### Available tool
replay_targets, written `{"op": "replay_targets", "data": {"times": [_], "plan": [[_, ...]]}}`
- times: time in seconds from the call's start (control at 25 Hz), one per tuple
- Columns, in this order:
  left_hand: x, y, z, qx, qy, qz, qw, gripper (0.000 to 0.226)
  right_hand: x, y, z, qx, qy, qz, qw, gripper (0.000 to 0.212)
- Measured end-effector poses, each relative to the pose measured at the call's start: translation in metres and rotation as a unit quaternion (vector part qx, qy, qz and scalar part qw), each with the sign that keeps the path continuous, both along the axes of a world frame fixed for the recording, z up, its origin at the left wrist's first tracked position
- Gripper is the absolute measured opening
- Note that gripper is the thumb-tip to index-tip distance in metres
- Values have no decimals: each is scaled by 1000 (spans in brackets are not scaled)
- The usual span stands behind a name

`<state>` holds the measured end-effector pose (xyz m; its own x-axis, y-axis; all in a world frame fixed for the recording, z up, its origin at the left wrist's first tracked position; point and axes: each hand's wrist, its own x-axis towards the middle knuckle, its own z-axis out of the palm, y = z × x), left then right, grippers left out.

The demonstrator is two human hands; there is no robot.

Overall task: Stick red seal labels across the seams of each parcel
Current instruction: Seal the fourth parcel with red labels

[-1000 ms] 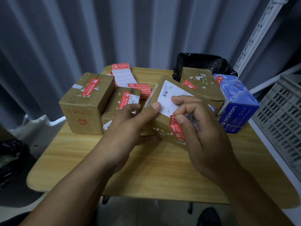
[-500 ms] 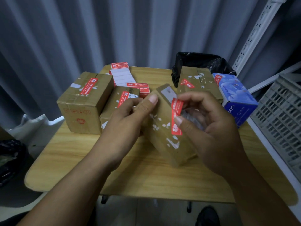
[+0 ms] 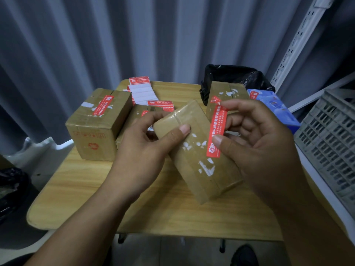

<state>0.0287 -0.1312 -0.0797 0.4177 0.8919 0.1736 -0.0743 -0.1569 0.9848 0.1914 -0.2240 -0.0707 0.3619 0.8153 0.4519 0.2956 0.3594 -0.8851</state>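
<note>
Head view: our left hand [image 3: 142,148] grips the parcel [image 3: 199,158] while right fingers [image 3: 222,141] pinch a red seal label [image 3: 216,131], ready to press across its seam.

You hold brown parcel [image 3: 194,150], white torn flecks; red seal label [image 3: 216,131], white lettering. Table [image 3: 172,214] light woodgrain. Crate [image 3: 330,139] grey. Box [image 3: 272,104] blue.

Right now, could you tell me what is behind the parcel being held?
Behind the held parcel stand a taped box and, left, a smaller box with label strips. The left hand hides most of that smaller box.
</note>
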Motion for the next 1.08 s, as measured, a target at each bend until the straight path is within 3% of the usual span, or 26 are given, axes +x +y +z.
{"op": "replay_targets", "data": {"times": [0.2, 0.48, 0.6, 0.8, 1.08], "plan": [[1, 1, -1, 27, -3, 26, 999, 21, -1, 0, -1, 16, -28, -7, 999, 57], [4, 2, -5, 78, 61, 83, 992, 19, 3, 4, -13, 29, -205, -90, 974, 54], [3, 4, -6, 91, 86, 96, 987, 21, 4, 5, -16, 44, -239, -99, 965, 54], [0, 9, -5, 92, 112, 97, 985, 26, 2, 6, -19, 72, -208, -103, 970, 60], [-3, 17, -5, 88, 132, 79, 984, 34, -3, 7, -19, 75, -79, -61, 992, 49]]}}
